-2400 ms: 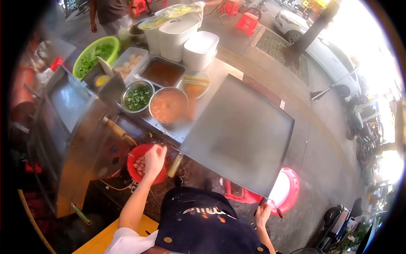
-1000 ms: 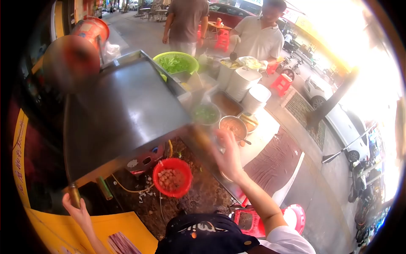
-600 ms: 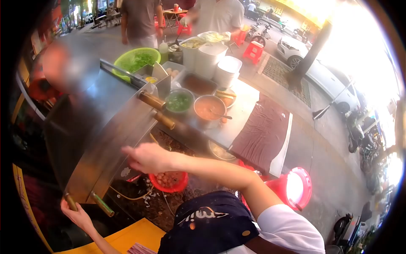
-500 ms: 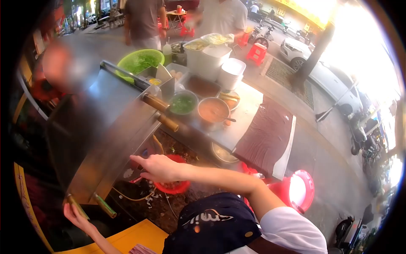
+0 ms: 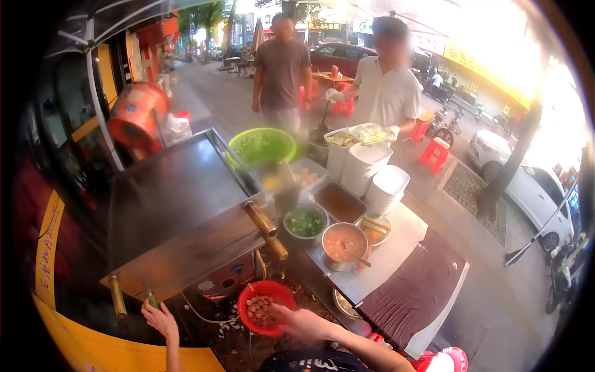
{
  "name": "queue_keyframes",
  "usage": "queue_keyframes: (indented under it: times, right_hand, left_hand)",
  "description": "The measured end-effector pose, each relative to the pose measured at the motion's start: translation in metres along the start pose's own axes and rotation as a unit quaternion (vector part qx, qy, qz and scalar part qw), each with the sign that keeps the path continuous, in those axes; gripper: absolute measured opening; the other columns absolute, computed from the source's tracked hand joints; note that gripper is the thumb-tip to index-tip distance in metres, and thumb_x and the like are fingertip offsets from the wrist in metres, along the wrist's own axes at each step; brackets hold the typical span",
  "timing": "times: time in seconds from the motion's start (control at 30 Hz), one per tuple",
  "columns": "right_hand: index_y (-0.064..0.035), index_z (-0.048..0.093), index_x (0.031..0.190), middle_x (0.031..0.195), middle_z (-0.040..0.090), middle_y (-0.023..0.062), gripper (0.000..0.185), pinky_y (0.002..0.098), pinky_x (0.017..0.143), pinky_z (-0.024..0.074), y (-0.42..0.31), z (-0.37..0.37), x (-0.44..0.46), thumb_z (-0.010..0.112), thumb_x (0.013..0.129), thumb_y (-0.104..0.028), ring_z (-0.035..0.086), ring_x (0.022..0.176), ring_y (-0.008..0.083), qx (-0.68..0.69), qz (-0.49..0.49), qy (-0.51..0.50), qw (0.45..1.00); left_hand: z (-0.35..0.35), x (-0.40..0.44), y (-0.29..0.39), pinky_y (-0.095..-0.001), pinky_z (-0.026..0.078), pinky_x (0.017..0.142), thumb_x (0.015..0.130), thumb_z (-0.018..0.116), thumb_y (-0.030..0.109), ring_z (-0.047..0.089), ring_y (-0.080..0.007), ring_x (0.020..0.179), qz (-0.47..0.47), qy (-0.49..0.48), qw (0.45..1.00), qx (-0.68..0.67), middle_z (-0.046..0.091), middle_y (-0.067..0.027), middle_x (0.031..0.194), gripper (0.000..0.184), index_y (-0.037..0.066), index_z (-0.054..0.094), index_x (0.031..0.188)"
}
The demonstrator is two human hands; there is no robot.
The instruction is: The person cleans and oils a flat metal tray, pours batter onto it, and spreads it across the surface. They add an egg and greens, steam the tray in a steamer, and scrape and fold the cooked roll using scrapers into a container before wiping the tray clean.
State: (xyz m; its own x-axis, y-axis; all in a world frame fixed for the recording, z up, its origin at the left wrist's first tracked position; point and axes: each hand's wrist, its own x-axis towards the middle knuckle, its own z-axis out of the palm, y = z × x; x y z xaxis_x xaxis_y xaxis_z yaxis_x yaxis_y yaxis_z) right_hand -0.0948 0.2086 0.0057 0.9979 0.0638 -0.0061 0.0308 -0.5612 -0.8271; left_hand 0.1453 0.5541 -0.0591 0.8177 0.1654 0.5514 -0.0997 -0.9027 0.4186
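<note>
My left hand [image 5: 161, 319] is at the lower front of a large metal drawer steamer [image 5: 186, 192], its fingers closed around a greenish drawer handle [image 5: 152, 299]. Beside that handle hangs a second, brass-coloured handle [image 5: 118, 296]. My right hand [image 5: 304, 323] reaches over the right rim of a red basin [image 5: 286, 294], fingers stretched out and slightly blurred. Small brown, rounded pieces [image 5: 260, 309] lie in the basin; I cannot tell whether my fingers touch them. Wooden handles [image 5: 260, 218] stick out at the steamer's right end.
A side table holds a pot of orange-brown sauce [image 5: 344, 245], a bowl of chopped greens [image 5: 306, 221], a tray of dark liquid [image 5: 339, 202] and stacked white containers [image 5: 389, 183]. Behind stands a green basket [image 5: 273, 146]. Two people [image 5: 282, 74] are beyond the table, one holding a white container.
My view has tilted up and shifted. My left hand has gone from the left drawer handle to the one beside it. My right hand has moved from the steamer front to the red basin.
</note>
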Motion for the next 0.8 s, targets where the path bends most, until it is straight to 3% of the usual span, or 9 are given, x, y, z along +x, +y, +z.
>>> queue_keyframes:
  times: [0.1, 0.17, 0.3, 0.33, 0.43, 0.53, 0.63, 0.7, 0.8]
  right_hand:
    - [-0.0148, 0.017, 0.149, 0.083, 0.067, 0.0154, 0.073, 0.0394, 0.072, 0.0513, -0.030, -0.063, 0.005, 0.060, 0.090, -0.020, 0.067, 0.075, 0.0298, 0.109, 0.004, 0.016, 0.994]
    - [-0.0028, 0.030, 0.143, 0.071, 0.067, 0.0068, 0.055, 0.0274, 0.056, 0.0529, -0.021, -0.084, 0.001, 0.053, 0.095, -0.019, 0.065, 0.058, 0.0153, 0.132, -0.052, 0.030, 0.990]
    - [-0.0011, 0.053, 0.116, 0.069, 0.065, 0.0152, 0.035, 0.0429, 0.058, 0.0529, 0.062, -0.078, -0.036, 0.058, 0.089, -0.024, 0.065, 0.063, 0.0334, -0.143, -0.014, 0.066, 0.987]
    - [-0.0029, 0.053, 0.120, 0.075, 0.064, 0.0225, 0.040, 0.0476, 0.065, 0.0505, 0.076, -0.078, -0.056, 0.058, 0.089, -0.028, 0.063, 0.071, 0.0403, -0.145, 0.068, -0.010, 0.987]
    - [-0.0058, 0.055, 0.119, 0.080, 0.065, 0.0215, 0.037, 0.0494, 0.071, 0.0501, 0.136, -0.056, -0.116, 0.058, 0.088, -0.026, 0.063, 0.078, 0.0406, -0.025, 0.109, 0.000, 0.994]
    - [-0.0067, 0.055, 0.119, 0.083, 0.066, 0.0212, 0.037, 0.0497, 0.072, 0.0502, 0.171, -0.039, -0.177, 0.058, 0.087, -0.025, 0.063, 0.079, 0.0406, -0.053, 0.243, 0.023, 0.968]
    - [-0.0052, 0.055, 0.116, 0.080, 0.065, 0.0211, 0.036, 0.0496, 0.069, 0.0504, 0.196, -0.029, -0.230, 0.059, 0.086, -0.025, 0.064, 0.077, 0.0401, -0.061, 0.275, 0.070, 0.957]
    - [-0.0015, 0.055, 0.111, 0.074, 0.065, 0.0206, 0.035, 0.0499, 0.066, 0.0506, 0.199, -0.033, -0.253, 0.061, 0.086, -0.024, 0.064, 0.074, 0.0394, -0.065, 0.295, 0.100, 0.948]
    - [-0.0005, 0.055, 0.110, 0.075, 0.065, 0.0199, 0.033, 0.0493, 0.066, 0.0503, 0.204, -0.042, -0.270, 0.061, 0.086, -0.022, 0.064, 0.075, 0.0388, -0.090, 0.315, 0.117, 0.938]
  left_hand:
    - [0.003, -0.026, 0.084, -0.0431, 0.041, 0.088, 0.081, 0.065, 0.007, 0.049, -0.0373, 0.104, 0.135, -0.057, 0.981, -0.131, 0.050, -0.0182, 0.108, 0.035, 0.002, 0.049, 0.111]
    - [0.008, -0.056, 0.156, -0.0329, 0.047, 0.077, 0.084, 0.062, 0.005, 0.055, -0.0232, 0.091, 0.088, -0.192, 0.926, -0.314, 0.051, -0.0126, 0.103, 0.029, 0.002, 0.052, 0.111]
    - [-0.104, -0.087, 0.341, -0.0249, 0.045, 0.075, 0.088, 0.054, -0.001, 0.055, -0.0144, 0.083, 0.178, -0.278, 0.800, -0.501, 0.055, -0.0100, 0.101, 0.022, -0.001, 0.053, 0.110]
    - [-0.136, -0.093, 0.371, -0.0279, 0.046, 0.077, 0.087, 0.051, -0.005, 0.055, -0.0196, 0.082, 0.239, -0.259, 0.776, -0.523, 0.054, -0.0126, 0.103, 0.022, -0.002, 0.053, 0.109]
    - [-0.200, -0.099, 0.421, -0.0426, 0.042, 0.066, 0.089, 0.050, 0.006, 0.047, -0.0222, 0.070, 0.538, -0.129, 0.680, -0.481, 0.047, -0.0147, 0.099, 0.043, 0.012, 0.040, 0.130]
    - [-0.221, -0.108, 0.467, -0.0397, 0.035, 0.061, 0.085, 0.055, 0.017, 0.044, -0.0198, 0.065, 0.575, -0.083, 0.646, -0.495, 0.043, -0.0114, 0.096, 0.016, 0.004, 0.046, 0.084]
    - [-0.216, -0.109, 0.517, -0.0330, 0.042, 0.049, 0.083, 0.051, 0.001, 0.049, -0.0175, 0.061, 0.599, -0.097, 0.554, -0.570, 0.051, -0.0137, 0.094, 0.049, 0.009, 0.034, 0.129]
    - [-0.246, -0.113, 0.532, -0.0334, 0.043, 0.050, 0.084, 0.052, 0.003, 0.048, -0.0171, 0.059, 0.545, -0.290, 0.660, -0.427, 0.049, -0.0128, 0.093, 0.038, 0.000, 0.033, 0.118]
    - [-0.203, -0.129, 0.539, -0.0319, 0.047, 0.058, 0.088, 0.052, 0.007, 0.049, -0.0155, 0.062, 0.602, -0.161, 0.564, -0.543, 0.047, -0.0129, 0.095, 0.031, -0.003, 0.035, 0.112]
